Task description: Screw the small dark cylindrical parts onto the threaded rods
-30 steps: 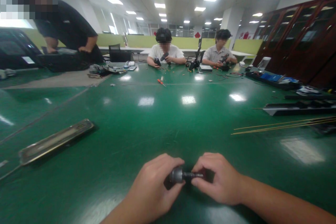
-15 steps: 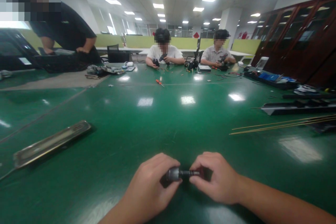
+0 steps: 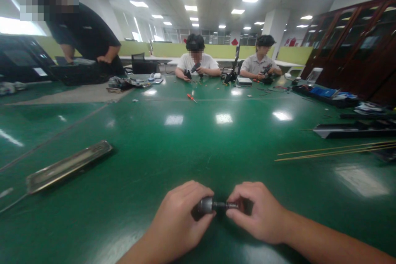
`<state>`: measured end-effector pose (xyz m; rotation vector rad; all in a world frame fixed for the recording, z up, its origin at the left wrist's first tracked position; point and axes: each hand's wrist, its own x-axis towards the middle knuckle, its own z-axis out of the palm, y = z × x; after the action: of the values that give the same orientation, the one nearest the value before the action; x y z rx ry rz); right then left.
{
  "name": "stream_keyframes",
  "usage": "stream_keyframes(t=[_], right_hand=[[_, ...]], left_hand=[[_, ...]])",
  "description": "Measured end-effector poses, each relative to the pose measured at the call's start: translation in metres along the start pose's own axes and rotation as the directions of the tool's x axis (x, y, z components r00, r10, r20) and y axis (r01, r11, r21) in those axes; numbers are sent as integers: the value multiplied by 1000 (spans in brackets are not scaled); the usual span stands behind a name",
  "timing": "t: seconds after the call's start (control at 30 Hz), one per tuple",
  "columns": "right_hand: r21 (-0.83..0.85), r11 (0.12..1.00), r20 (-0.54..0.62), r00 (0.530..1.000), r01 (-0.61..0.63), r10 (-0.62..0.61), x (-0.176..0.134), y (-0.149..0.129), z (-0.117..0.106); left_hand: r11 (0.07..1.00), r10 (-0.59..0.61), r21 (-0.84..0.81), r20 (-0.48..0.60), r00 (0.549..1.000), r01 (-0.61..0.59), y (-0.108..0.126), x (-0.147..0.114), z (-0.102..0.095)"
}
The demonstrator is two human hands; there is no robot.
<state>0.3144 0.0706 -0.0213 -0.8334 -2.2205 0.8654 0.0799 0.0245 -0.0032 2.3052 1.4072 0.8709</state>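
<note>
Low in the head view, my left hand (image 3: 182, 214) is closed round a dark grey cylindrical piece (image 3: 206, 205). A thin dark shaft (image 3: 220, 205) runs from its end towards the right. My right hand (image 3: 258, 212) pinches the far end of that shaft, a small dark ribbed piece (image 3: 232, 205), between thumb and fingertips. Both hands hold the parts level, in line with each other, close over the green tabletop (image 3: 198, 152). The kind of object is too blurred and covered by fingers to name.
A power strip (image 3: 69, 167) with a cable lies at the left. Thin brass-coloured rods (image 3: 324, 153) and a dark metal channel (image 3: 349, 130) lie at the right. A small orange screwdriver (image 3: 192, 98) is farther off. Two people sit opposite; another person (image 3: 86, 33) stands at the far left.
The whole view has shifted slightly, so things appear a little farther right. My hands keep their grips, and the gap between them looks slightly wider.
</note>
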Motion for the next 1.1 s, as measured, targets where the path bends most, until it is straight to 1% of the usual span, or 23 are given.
stream_keyframes(t=[0.2, 0.47, 0.73, 0.83, 0.93, 1.03, 1.1], right_hand=[[29, 1000, -11, 1000, 7, -7, 1, -1, -1], [53, 998, -34, 999, -23, 25, 3, -3, -3], [78, 996, -40, 998, -41, 44, 1, -1, -2], [86, 996, -72, 997, 17, -10, -1, 0, -4], [134, 980, -167, 978, 146, -123, -4, 0, -7], [218, 937, -222, 949, 273, -225, -7, -1, -8], [264, 912, -224, 940, 313, -258, -7, -1, -6]], left_hand=[[1000, -15, 18, 9, 1000, 15, 0, -2, 1], [999, -16, 33, -21, 1000, 17, 1, 1, -4], [999, -49, 17, -19, 999, 49, -3, 0, -3], [998, -67, 13, -8, 998, 67, -4, -1, -3], [997, -79, 6, -18, 997, 79, -3, -2, -2], [995, -92, 22, -63, 994, 94, -1, 0, -3], [993, -112, 33, -110, 988, 116, -1, 4, -7]])
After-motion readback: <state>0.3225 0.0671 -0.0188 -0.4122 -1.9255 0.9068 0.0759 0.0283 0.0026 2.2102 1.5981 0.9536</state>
